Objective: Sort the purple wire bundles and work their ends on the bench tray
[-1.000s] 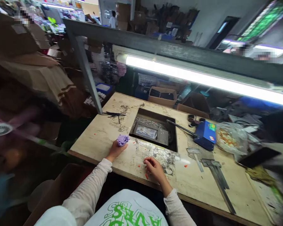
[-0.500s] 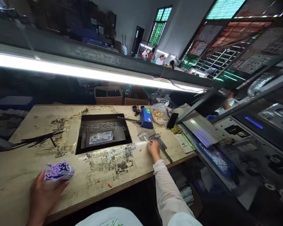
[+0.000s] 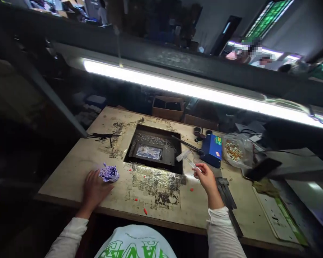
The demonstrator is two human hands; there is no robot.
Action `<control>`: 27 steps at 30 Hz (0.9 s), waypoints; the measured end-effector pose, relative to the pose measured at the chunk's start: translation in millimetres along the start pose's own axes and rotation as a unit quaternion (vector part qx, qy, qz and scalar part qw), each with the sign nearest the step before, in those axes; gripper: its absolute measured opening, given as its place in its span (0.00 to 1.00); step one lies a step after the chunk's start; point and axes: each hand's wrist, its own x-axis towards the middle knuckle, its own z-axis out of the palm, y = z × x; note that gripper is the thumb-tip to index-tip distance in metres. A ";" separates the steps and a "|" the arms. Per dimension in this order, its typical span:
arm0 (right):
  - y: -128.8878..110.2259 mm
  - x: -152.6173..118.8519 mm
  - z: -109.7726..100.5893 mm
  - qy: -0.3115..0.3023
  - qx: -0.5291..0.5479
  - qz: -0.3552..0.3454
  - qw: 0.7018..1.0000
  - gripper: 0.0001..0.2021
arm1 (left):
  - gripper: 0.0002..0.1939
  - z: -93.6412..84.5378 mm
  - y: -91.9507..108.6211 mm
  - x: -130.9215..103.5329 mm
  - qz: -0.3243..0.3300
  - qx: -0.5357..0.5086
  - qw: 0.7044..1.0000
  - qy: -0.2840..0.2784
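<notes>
My left hand [image 3: 95, 190] is closed round a bundle of purple-and-white cords [image 3: 109, 173] at the left of the table. A pale band goes round the bundle, and its patterned ends face up. Between my right thumb and fingers is a slim metal tool with a flat crosswise head [image 3: 183, 155]; its exact kind does not show. My right hand [image 3: 204, 175] holds it over the table, just right of a rectangular opening [image 3: 180, 168]. Dark flat metal bars [image 3: 227, 193] lie to the right of this hand.
Behind my right hand stand a blue box [image 3: 212, 149] with a dark rod and a plastic bag [image 3: 237, 150] of small pieces. Dark strips [image 3: 102, 136] lie at the far left. Several red bits [image 3: 145, 211] dot the wooden table [image 3: 78, 157]. A lit tube lamp [image 3: 177, 91] crosses above.
The view has turned left. My right hand has moved away from the metal bars towards the opening, carrying the slim tool. My left hand stays at the cord bundle, whose ends now face up more.
</notes>
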 end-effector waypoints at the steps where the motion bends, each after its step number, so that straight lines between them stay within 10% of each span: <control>1: -9.6 9.6 18.3 -0.036 -0.001 -0.014 0.999 0.21 | 0.34 -0.1 -0.1 -1.0 0.003 0.014 1.000 0.004; 8: -54.0 66.7 172.1 -0.221 -0.194 -0.073 0.953 0.13 | 0.36 -4.4 6.8 -4.4 0.006 -0.009 1.000 0.008; 12: -55.8 89.0 226.7 -0.243 -0.246 -0.077 0.935 0.13 | 0.35 -5.6 7.2 -5.1 -0.007 -0.019 1.000 -0.015; 20: -64.5 104.5 271.6 -0.264 -0.344 -0.098 0.896 0.13 | 0.38 -4.7 5.1 -5.7 -0.008 -0.026 0.999 -0.022; 27: -62.8 105.4 269.4 -0.264 -0.405 -0.099 0.870 0.14 | 0.39 -6.2 5.8 -3.5 -0.021 -0.040 0.999 -0.022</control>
